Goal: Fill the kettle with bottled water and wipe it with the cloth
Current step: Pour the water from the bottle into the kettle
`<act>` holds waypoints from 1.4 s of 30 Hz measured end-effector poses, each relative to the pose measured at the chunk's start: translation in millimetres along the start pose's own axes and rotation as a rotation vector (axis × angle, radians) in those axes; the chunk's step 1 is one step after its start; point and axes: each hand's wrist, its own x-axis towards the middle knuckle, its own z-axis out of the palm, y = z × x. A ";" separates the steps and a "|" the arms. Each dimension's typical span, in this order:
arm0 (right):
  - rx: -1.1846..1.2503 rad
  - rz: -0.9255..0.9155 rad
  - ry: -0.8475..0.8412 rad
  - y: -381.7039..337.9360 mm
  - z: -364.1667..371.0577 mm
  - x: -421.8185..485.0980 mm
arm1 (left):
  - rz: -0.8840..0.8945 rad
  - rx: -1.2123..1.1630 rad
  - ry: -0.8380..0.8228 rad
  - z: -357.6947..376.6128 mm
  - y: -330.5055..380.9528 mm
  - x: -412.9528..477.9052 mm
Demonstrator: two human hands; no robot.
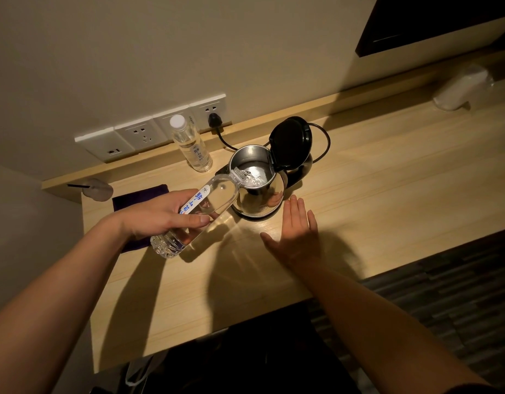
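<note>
A steel kettle [260,194] stands on its base on the wooden desk, its black lid [291,142] swung up and open. My left hand [160,214] grips a clear water bottle [214,197], tilted with its mouth over the kettle's rim; water runs into the kettle. My right hand [296,228] rests flat on the desk just in front of the kettle, fingers apart, holding nothing. A dark purple cloth [137,196] lies on the desk at the left, partly hidden behind my left hand.
A second capped water bottle [191,143] stands behind the kettle near the wall sockets [149,129], where the kettle's black cord [325,137] is plugged in. A wrapped cup [99,189] lies at the far left, and wrapped white cups [461,86] at the far right.
</note>
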 end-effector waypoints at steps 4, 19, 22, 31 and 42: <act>0.008 -0.008 0.009 -0.2 0.4 0.2 | -0.009 0.019 0.017 0.6 0.9 -1.7; -0.005 -0.012 0.022 0.2 2.9 0.2 | -0.011 0.084 0.006 -1.8 3.1 -2.5; 0.003 -0.015 0.030 0.2 3.2 0.5 | -0.021 0.096 0.009 -3.3 1.2 -2.0; 0.004 -0.016 0.027 0.6 3.7 0.9 | 0.014 0.090 -0.019 -5.7 -1.0 -0.7; 0.015 -0.002 0.028 -0.4 3.0 0.9 | 0.075 0.073 -0.050 -11.9 -6.8 4.2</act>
